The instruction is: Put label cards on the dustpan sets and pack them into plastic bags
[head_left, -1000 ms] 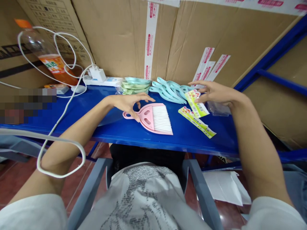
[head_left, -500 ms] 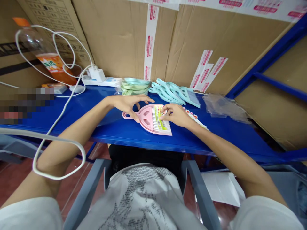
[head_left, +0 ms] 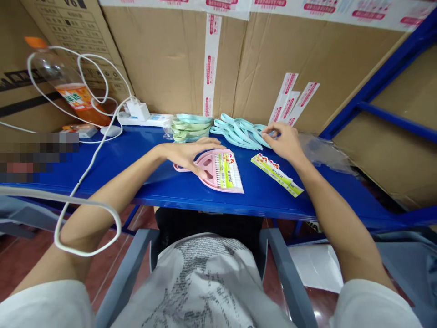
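Note:
A pink dustpan (head_left: pixel 208 175) lies flat on the blue table with a small white-bristled brush (head_left: pixel 236 171) nested in it. A yellow-green printed label card (head_left: pixel 226 169) rests across the bristles. My left hand (head_left: pixel 189 155) is spread over the handle end, thumb on the pink plastic and fingers reaching along the far edge. To the right, my right hand (head_left: pixel 285 141) hovers by the light-blue dustpan sets (head_left: pixel 239 132), its fingers bent and apart, with nothing visible in them. Several more label cards (head_left: pixel 276 175) lie fanned out below it.
Green dustpan sets (head_left: pixel 191 127) are stacked at the back. Clear plastic bags (head_left: pixel 324 155) lie at the right. A power strip (head_left: pixel 153 120), an orange drink bottle (head_left: pixel 73 91) and a looping white cable (head_left: pixel 99 141) occupy the left. Cardboard (head_left: pixel 170 59) walls the back.
My right hand has let go of the label card on the brush and moved right and away from me. The fanned cards are now uncovered. My left hand has barely shifted.

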Motion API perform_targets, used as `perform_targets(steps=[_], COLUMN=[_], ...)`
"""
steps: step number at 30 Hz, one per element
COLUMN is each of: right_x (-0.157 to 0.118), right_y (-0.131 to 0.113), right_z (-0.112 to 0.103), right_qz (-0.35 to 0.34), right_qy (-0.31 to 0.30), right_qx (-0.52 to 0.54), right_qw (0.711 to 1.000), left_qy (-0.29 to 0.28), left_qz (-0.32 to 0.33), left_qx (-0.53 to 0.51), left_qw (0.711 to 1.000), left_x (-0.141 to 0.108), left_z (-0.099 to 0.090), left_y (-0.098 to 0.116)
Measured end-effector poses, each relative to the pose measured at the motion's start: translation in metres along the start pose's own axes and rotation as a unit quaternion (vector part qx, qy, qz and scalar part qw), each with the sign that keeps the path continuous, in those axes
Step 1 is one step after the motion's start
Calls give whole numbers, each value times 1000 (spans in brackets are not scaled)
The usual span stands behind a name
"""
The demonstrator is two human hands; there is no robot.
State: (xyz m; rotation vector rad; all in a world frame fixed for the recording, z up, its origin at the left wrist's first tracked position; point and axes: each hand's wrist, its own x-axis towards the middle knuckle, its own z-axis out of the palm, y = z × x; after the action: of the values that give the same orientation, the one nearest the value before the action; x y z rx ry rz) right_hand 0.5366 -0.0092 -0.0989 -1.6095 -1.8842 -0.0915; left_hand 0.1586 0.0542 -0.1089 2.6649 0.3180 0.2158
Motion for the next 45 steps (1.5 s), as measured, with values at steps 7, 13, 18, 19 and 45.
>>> perform_targets(steps=[7,13,18,19,45], right_x=[16,64,105,109,-30], right_y=[56,55,43,40,-75], right_z=[22,19,22,25,-53], right_qz=[-108,-99,-80,-72,-440], right_qy=[-137,-183,-211,-218,-45], right_qx=[-67,-35,-62,-75,-18], right_qw=[982,977,972,971,897], left_qy=[-56,-99,-133,-146,-190], left_qz=[-46,-47,-54,-68,-241], left_qx=[-21,27,86,90,149], left_qw=[997,994,986,983,940], left_x=[4,21,57,66,50], left_z=[9,12,9,8,4], left_y=[-3,18,37,39,77])
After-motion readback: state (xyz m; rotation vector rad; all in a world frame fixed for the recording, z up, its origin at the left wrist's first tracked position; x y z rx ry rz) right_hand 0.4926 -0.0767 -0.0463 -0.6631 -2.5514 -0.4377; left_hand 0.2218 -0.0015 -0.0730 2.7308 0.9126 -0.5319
